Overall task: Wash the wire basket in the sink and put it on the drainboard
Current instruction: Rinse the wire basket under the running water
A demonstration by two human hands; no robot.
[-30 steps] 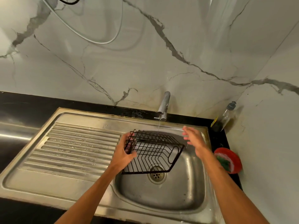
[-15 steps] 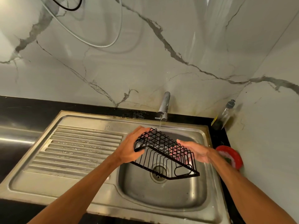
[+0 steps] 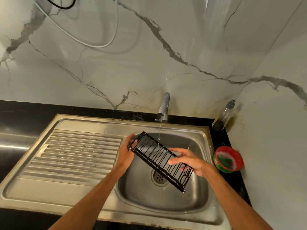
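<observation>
— Well, where's the basket?
— I see the wire basket (image 3: 159, 159) tilted over the sink (image 3: 166, 205) basin. The left hand (image 3: 126, 154) grips its upper end and the right hand (image 3: 191, 161) curls round the lower.
— Containers?
— The red tub (image 3: 239, 159) holds a green scrubber and foam. The bottle (image 3: 224, 117) label is unreadable. The drainboard (image 3: 74, 155) lies left, and the tap (image 3: 164, 105) trickles beyond.

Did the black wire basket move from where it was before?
Yes. The black wire basket has tipped onto its edge, and its right end has swung toward the person, now crossing the round metal drain.
</observation>
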